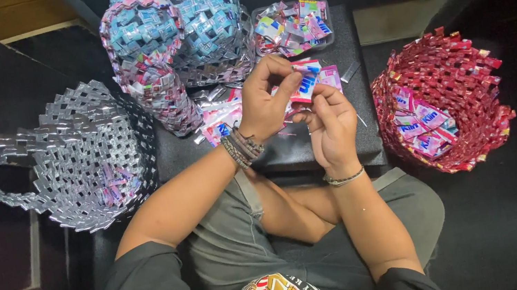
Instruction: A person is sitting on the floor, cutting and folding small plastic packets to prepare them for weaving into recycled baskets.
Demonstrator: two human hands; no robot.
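My left hand [268, 98] and my right hand [332, 122] are raised over a black box top [315, 146], both pinching a small pink, white and blue sachet wrapper [306, 84] between the fingertips. The left fingers grip its upper end, the right fingers hold its lower edge. A loose heap of similar wrappers [221, 120] lies on the box just left of my hands. Beaded bracelets circle my left wrist and a thin one my right.
A silver woven basket [76, 161] with a handle sits at the left. A pink woven basket [147, 65] and a blue one [208, 13] stand behind. A clear tray of folded wrappers [291, 26] is beyond my hands. A red woven basket [465, 82] holding wrappers stands at the right.
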